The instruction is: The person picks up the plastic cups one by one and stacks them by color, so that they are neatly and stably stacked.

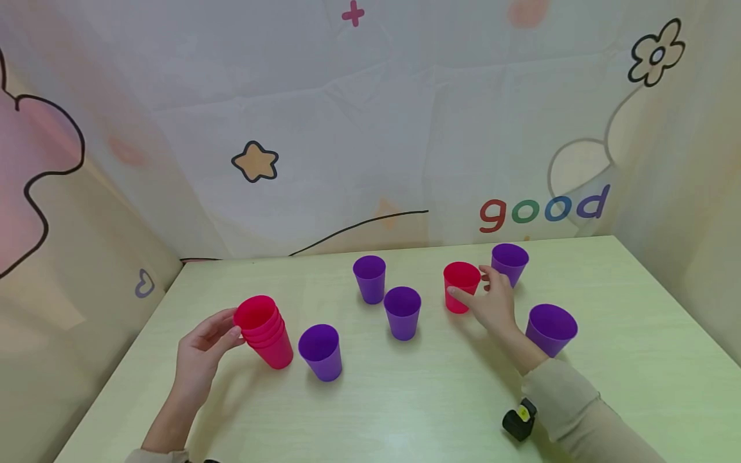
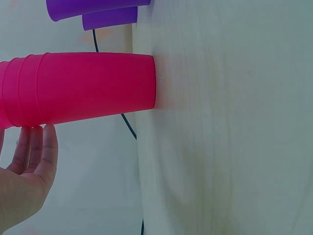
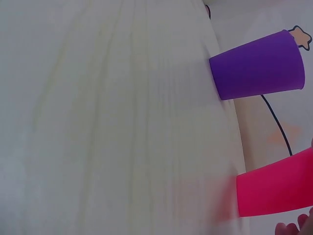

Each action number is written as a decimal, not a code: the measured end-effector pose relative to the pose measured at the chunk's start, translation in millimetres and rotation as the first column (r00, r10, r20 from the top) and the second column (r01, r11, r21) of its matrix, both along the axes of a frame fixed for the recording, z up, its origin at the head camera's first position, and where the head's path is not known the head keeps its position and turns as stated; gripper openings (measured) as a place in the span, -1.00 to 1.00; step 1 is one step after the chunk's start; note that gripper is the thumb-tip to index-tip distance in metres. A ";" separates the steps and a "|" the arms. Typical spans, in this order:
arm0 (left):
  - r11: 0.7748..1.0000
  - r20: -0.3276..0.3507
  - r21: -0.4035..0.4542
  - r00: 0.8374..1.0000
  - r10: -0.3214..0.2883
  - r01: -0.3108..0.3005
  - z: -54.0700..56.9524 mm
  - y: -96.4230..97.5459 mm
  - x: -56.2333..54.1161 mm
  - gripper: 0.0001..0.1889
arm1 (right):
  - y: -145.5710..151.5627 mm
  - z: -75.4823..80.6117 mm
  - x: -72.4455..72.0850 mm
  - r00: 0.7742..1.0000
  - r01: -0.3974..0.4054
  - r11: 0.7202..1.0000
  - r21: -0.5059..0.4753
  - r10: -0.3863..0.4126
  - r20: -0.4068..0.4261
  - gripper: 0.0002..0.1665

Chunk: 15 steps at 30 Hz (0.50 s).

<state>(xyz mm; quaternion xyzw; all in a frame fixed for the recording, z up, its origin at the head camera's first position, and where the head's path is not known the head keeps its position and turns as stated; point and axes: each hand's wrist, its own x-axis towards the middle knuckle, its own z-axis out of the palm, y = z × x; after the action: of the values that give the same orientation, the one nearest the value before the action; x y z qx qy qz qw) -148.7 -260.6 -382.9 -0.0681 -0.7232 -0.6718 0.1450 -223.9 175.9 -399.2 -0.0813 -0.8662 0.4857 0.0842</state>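
Note:
Several nested red cups (image 1: 272,341) form a stack at the left of the table, mouths up. My left hand (image 1: 199,354) touches the left side of this stack near its rims; in the left wrist view its fingers (image 2: 48,154) look nearly straight against the cups. Farther right, my right hand (image 1: 494,302) holds a single red cup (image 1: 459,302), its thumb across the front and its fingers at the right of the rim. Only part of that cup shows in the right wrist view. Whether its base touches the table cannot be told.
A purple cup (image 1: 324,360) stands just right of the stack. Two more, a rear purple cup (image 1: 370,286) and a nearer purple cup (image 1: 402,321), stand mid-table. Near my right arm are a back purple cup (image 1: 512,269) and a front purple cup (image 1: 550,337).

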 end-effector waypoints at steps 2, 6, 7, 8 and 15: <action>1.000 -0.002 0.001 1.000 0.001 -0.001 0.2 -0.2 0.1 -0.62 | -0.4 -1.5 -1.4 1.000 -0.010 1.000 0.006 0.010 -0.006 -0.05; 1.000 -0.001 -0.006 1.000 0.004 -0.004 0.4 -0.1 0.0 -0.62 | -1.6 -3.2 -3.1 1.000 -0.016 1.000 0.009 0.016 -0.014 -0.08; 1.000 0.000 -0.009 1.000 0.005 -0.005 0.4 -0.1 0.1 -0.62 | -1.7 -3.8 -3.5 1.000 -0.013 1.000 0.006 0.013 -0.013 -0.08; 1.000 0.001 -0.011 1.000 0.006 -0.006 0.5 0.0 0.2 -0.62 | -2.0 -4.2 -3.6 1.000 -0.011 1.000 0.003 0.011 -0.012 -0.08; 1.000 -0.017 -0.002 1.000 -0.008 0.008 -1.0 -0.6 -0.1 -0.63 | -4.2 -3.6 -2.4 0.999 -0.007 1.000 -0.025 0.006 -0.037 -0.07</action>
<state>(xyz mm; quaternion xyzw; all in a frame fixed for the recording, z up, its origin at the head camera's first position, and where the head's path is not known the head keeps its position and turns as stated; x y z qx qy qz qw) -148.8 -261.2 -383.9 -0.0768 -0.7222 -0.6711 0.1486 -226.3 171.7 -402.8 -0.0704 -0.8587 0.4982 0.0976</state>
